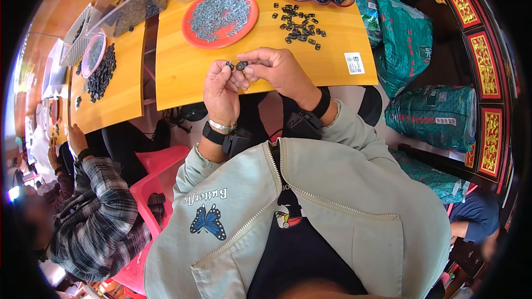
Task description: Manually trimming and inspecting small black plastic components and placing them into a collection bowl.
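Observation:
Above the near edge of the table, my two hands meet close together. My left hand (220, 93) is closed, pinching a small black part (230, 66) between thumb and fingertips; a bit of metal seems to show at its top, too small to name. Right beside it, a small black two-holed part (241, 66) is pinched by the thumb and forefinger of my right hand (285, 73). Beyond my hands lies a red plate (254, 17) heaped with small silvery screws (217, 17). Loose black two-holed parts (300, 26) are scattered to its right.
A purplish bowl (331, 3) piled with black parts stands at the far right, near a white label (354, 63). Clear plastic bins (133, 8) line the back left. Green sacks (432, 116) stack up at right. A co-worker in a plaid shirt (100, 216) sits left on a pink chair (147, 188).

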Demonstrator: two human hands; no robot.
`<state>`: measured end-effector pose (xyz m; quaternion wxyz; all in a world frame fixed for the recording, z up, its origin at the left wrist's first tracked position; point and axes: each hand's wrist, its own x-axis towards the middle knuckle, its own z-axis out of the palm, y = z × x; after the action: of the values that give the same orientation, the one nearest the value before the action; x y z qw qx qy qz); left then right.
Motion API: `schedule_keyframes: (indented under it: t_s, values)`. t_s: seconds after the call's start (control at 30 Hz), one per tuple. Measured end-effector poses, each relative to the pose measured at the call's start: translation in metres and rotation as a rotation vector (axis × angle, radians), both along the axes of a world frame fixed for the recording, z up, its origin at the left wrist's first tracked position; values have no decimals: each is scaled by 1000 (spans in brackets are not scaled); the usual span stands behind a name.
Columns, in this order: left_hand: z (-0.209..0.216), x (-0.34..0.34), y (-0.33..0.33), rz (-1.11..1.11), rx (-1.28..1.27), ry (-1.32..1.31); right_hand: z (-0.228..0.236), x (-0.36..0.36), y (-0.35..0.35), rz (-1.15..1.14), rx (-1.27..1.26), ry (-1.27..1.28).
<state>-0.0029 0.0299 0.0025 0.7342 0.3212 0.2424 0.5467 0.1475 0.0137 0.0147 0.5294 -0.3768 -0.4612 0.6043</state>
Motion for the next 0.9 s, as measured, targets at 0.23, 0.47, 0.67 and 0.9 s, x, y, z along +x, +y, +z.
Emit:
schedule_keyframes:
  t_s: [0.23, 0.47, 0.67, 0.9]
  values:
    - [-4, -2, 2, -14, 0, 12, -2, -1, -2, -103, 174, -275]
    - [-5, 0, 1, -24, -34, 113, -1, 3, -4, -164, 360, -626]
    - [-9, 1, 0, -55, -9, 65, -13, 3, -2, -90, 155, -486]
    - [-11, 1, 0, -67, -54, 15, -11, 4, 0, -106, -47, -73]
